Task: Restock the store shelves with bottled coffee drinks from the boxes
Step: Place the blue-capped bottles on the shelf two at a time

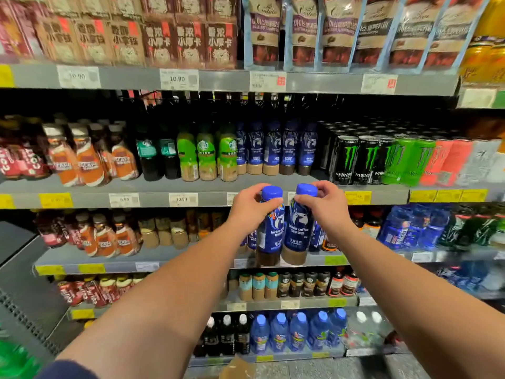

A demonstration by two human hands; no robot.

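Observation:
My left hand (252, 207) grips the neck of a blue-labelled coffee bottle (269, 233) with a blue cap. Beside it, my right hand (326, 205) grips the neck of a second, matching coffee bottle (297, 233). Both bottles hang upright side by side, in front of the grey shelf edge (207, 196). On that shelf, just above the hands, stands a row of the same blue coffee bottles (276, 149). A strip of bare shelf lies in front of that row.
Green-labelled coffee bottles (205, 157) stand left of the blue row, black energy-drink cans (355, 160) to its right. Orange-labelled bottles (90, 160) fill the left end. More drinks line the lower shelves. A brown cardboard corner (237, 367) shows at the bottom.

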